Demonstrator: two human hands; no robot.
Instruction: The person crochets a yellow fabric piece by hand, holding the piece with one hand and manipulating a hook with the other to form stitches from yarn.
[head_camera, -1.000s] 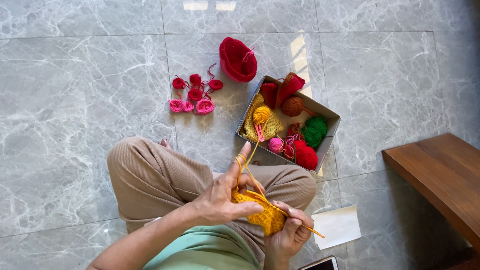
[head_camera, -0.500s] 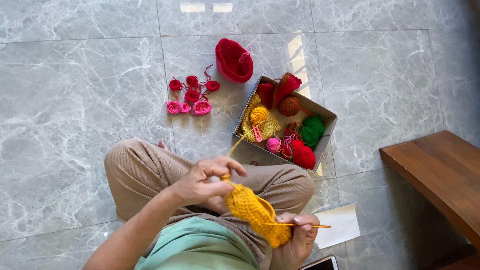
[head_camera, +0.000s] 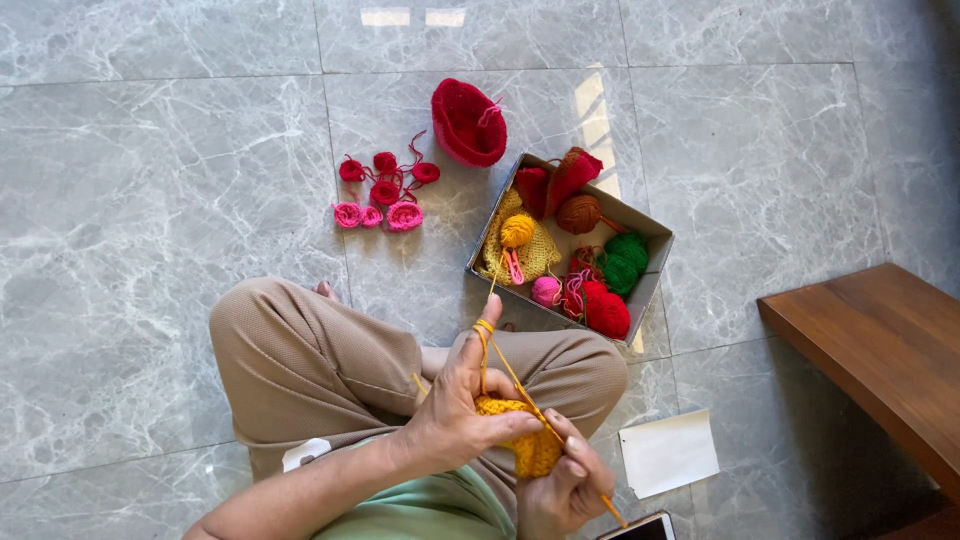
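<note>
Compared with half a second back, the left hand (head_camera: 455, 420) has come in from out over the knee and is now pinched shut on the yellow crochet piece (head_camera: 525, 440), index finger sticking up with the yellow yarn (head_camera: 492, 290) looped over it. The right hand (head_camera: 560, 485) has risen too, closed around the crochet hook (head_camera: 580, 470) just below that pinch, and the piece sits bunched between the 2 hands instead of hanging stretched out. Up and right of the grip is the cardboard box (head_camera: 655, 285): yellow ball on a yellow mesh piece, brown ball, green ball, red ball, a pink one and some red bits. Beyond it sits a red crocheted bowl (head_camera: 466, 122); up-left are small red and pink flowers (head_camera: 383, 192).
</note>
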